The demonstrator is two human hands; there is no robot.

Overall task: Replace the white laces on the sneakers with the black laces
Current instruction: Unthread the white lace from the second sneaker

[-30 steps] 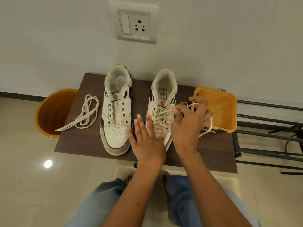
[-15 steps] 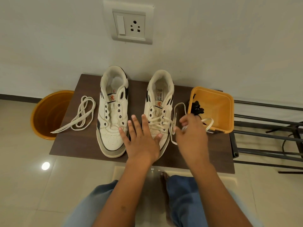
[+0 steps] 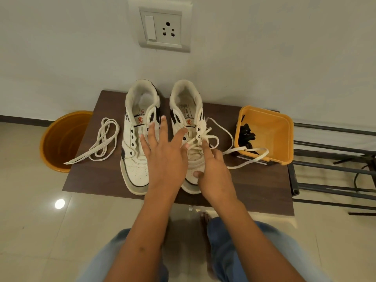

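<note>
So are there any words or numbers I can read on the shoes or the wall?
No text here can be read.
Left sneaker's tongue label: an orange lion-like emblem under a small flag-like mark; any lettering is too blurred.
Right sneaker's tongue label: the same orange emblem; the print is blurred.
Right sneaker's insole print: dark lettering, too small to read.
Wall switch and socket plate: no writing visible.

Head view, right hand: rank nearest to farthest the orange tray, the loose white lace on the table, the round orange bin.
From the right hand, which touches the right sneaker:
1. Orange tray, just to its right on the table, black laces inside.
2. Loose white lace, on the table left of the left sneaker.
3. Round orange bin, on the floor past the table's left edge.
</note>
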